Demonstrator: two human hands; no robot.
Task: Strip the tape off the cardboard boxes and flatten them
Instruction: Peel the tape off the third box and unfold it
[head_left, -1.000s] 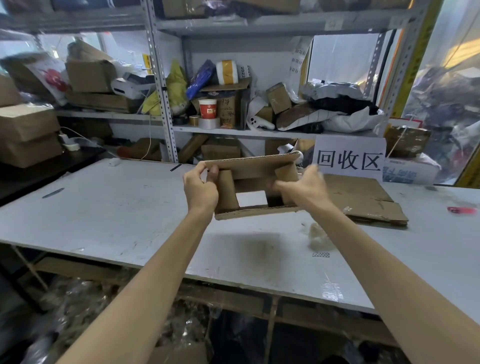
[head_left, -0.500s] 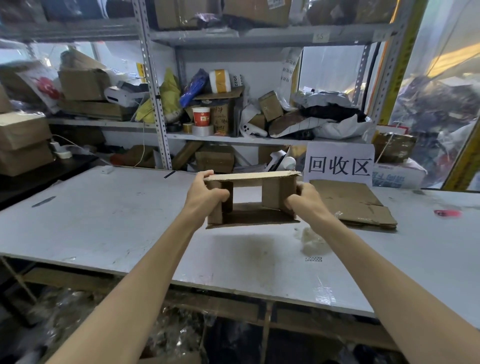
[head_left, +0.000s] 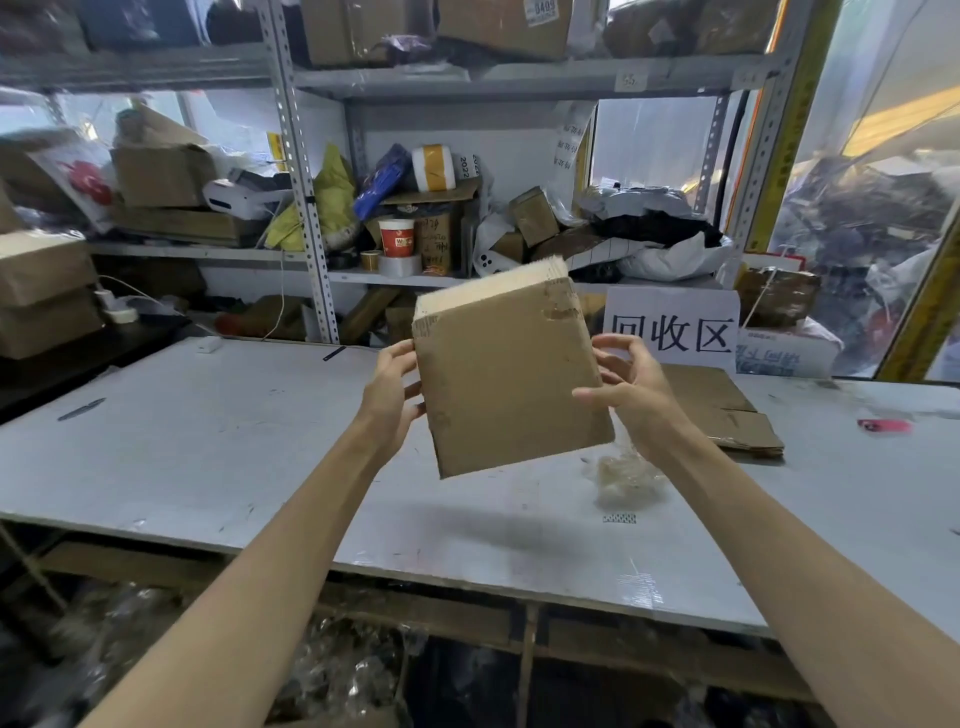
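The box (head_left: 511, 376) hangs tilted above the table (head_left: 208, 441), broad face toward the person, left hand (head_left: 389, 387) gripping its left edge, right hand (head_left: 628, 387) half-open (fingers spread) beside the right edge.

- The white table (head_left: 218, 447) lies bare across its whole left and near part: open room there.
- A wad of clear tape (head_left: 626, 475) sits just right of centre.
- Flattened cardboard (head_left: 727, 410) and a white sign (head_left: 672, 327) fill the far right.
- A pink object (head_left: 883, 426) lies beyond, well apart.
- 1 shelf rack (head_left: 306, 208) closes the far edge.
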